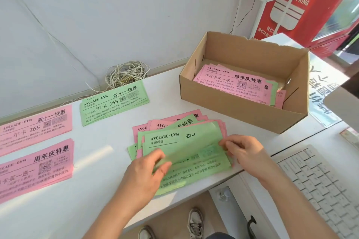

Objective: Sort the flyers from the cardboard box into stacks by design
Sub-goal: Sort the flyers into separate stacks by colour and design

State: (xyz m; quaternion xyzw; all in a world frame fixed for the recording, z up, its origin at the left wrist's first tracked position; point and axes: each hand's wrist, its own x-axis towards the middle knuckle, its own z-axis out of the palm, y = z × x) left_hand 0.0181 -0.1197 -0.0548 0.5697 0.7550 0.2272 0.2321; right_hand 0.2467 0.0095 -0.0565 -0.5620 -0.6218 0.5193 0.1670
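1. At the near edge of the desk [91,196], head view: the mixed pile [171,124] lies close to the drop, and I judge a hasty tug could spill sheets
2. Thin sheets may cling, sending a wrong design to the green stack [114,103]
3. My left hand [149,170] and right hand [244,151] each pinch an end of the green flyer [194,151], bowed above the pile
4. More flyers [229,83] wait in the cardboard box [242,110]

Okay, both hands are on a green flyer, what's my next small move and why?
Probably lift the green flyer, pinched by the left hand and right hand, off the mixed pile onto the green stack, the only green one laid out.
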